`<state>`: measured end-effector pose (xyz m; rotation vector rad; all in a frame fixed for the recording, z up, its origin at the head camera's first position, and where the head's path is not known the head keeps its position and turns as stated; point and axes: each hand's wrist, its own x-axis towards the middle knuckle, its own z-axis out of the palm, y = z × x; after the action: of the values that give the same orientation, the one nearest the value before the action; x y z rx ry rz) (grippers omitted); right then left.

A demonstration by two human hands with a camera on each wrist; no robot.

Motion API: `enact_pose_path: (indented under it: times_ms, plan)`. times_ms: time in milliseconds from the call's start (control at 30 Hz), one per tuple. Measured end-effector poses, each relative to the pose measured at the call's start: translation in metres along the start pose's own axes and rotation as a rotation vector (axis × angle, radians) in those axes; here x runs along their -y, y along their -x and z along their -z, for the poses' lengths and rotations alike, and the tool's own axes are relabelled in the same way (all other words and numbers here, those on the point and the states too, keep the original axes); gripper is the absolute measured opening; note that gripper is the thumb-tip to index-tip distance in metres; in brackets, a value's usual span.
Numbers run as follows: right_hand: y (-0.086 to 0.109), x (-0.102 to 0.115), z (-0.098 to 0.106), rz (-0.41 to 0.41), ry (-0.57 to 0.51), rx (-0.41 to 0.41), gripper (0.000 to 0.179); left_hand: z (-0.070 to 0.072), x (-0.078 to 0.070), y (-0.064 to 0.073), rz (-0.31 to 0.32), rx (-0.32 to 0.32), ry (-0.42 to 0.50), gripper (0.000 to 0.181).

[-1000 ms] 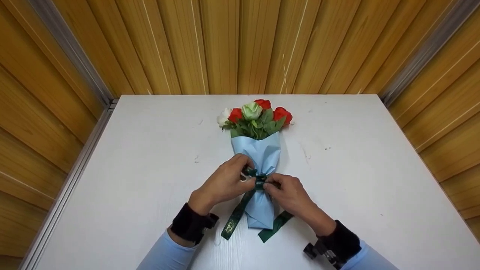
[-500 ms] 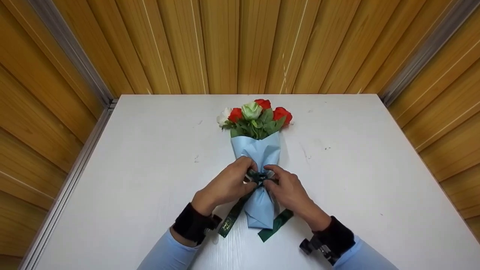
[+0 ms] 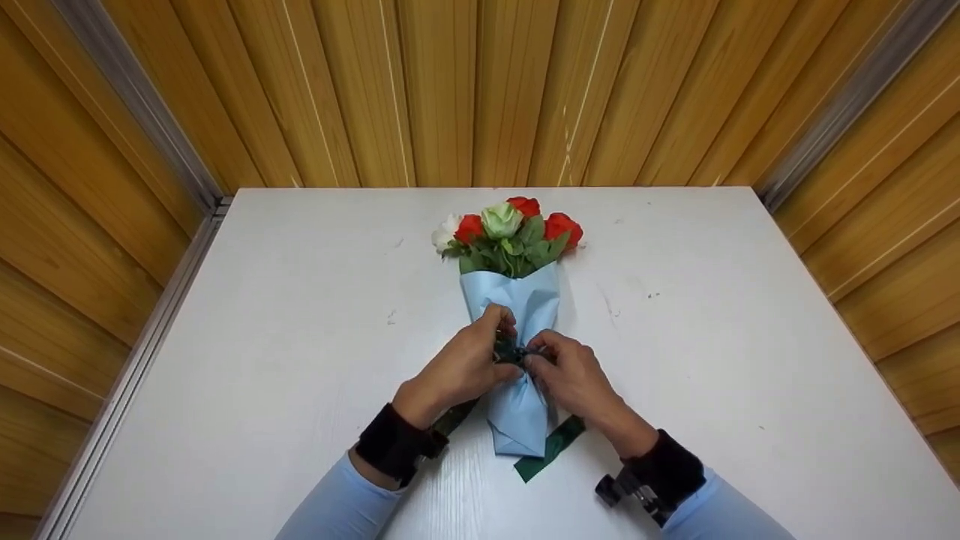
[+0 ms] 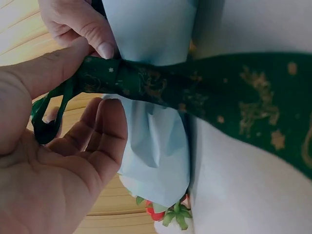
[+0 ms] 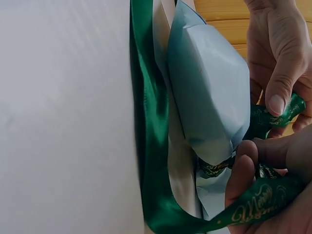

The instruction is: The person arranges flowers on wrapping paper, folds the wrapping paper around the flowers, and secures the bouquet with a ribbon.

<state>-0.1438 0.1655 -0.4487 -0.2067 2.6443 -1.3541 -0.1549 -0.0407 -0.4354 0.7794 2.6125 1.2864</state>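
A bouquet of red, white and pale green roses (image 3: 502, 220) lies on the table in light blue wrapping paper (image 3: 517, 424). Dark green ribbon (image 4: 195, 92) with gold reindeer and star prints circles the gathered waist of the paper. My left hand (image 3: 459, 366), at the left of the knot, pinches a ribbon loop with its thumb on top. From the right, my right hand (image 3: 576, 379) pinches ribbon close to the knot, partly hidden by fingers. One ribbon tail (image 5: 155, 126) runs beneath the right hand down to the table; the other passes under the left wrist.
The white table (image 3: 300, 300) reaches to a wood-patterned panel wall (image 3: 442, 90) at the back. Metal frame rails (image 3: 135, 97) stand at the corners. Black wrist straps with cameras (image 3: 637, 495) sit on both forearms.
My left hand has shifted slightly right, and the left ribbon tail has drawn up under its wrist. My right hand has moved slightly up and left at the knot. The bouquet stays in place.
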Motion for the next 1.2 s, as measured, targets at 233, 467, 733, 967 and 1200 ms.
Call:
enact_pose_path:
  times_ms: [233, 467, 733, 967, 1200]
  plan:
    - [-0.001, -0.003, 0.003, -0.021, -0.085, 0.069, 0.007, 0.003, 0.007, 0.001, 0.109, 0.069, 0.12, 0.072]
    - [-0.004, -0.005, 0.004, -0.006, -0.117, 0.093, 0.007, -0.003, 0.012, -0.002, 0.125, 0.037, 0.084, 0.056]
    - [-0.005, -0.005, 0.005, 0.001, -0.096, 0.082, 0.007, -0.012, 0.01, -0.006, 0.114, -0.058, 0.064, 0.029]
    - [-0.005, -0.005, 0.009, -0.022, -0.112, 0.076, 0.017, -0.018, 0.006, -0.008, 0.068, -0.147, -0.052, 0.009]
    - [-0.008, -0.005, 0.013, -0.034, -0.248, 0.102, 0.024, -0.02, 0.003, -0.009, 0.004, -0.198, -0.175, 0.011]
